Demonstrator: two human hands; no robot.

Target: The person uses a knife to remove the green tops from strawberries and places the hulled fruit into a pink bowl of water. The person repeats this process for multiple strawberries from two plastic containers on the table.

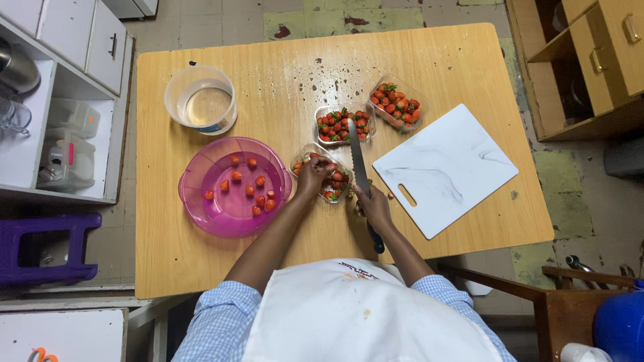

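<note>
Strawberries fill the near punnet [322, 175], a clear plastic tray sitting at the middle of the wooden desk [429, 60]. The left hand [314, 175] is down in that tray, fingers curled over the fruit; it looks to be pinching one berry, though from up here the grip is hard to make out. The right hand [374, 206], just at four o'clock of the tray, is wrapped firmly round the dark handle of a long knife [357, 161], whose blade runs off toward twelve o'clock along the tray's right edge.

At nine o'clock of the near punnet, touching or nearly so, sits a pink bowl [201, 208] with a scatter of trimmed strawberries lying in water. Beyond it, toward eleven o'clock, stands a clear round tub [176, 87] holding a little liquid. Two more punnets lie toward twelve and one o'clock: a middle punnet [345, 123] close by the knife tip, and a far punnet [397, 102] beside it. A white marbled cutting board [446, 167] lies angled at three o'clock, bare, its slotted grip pointing toward the right hand. Small green bits lie on the desk by the right hand.
</note>
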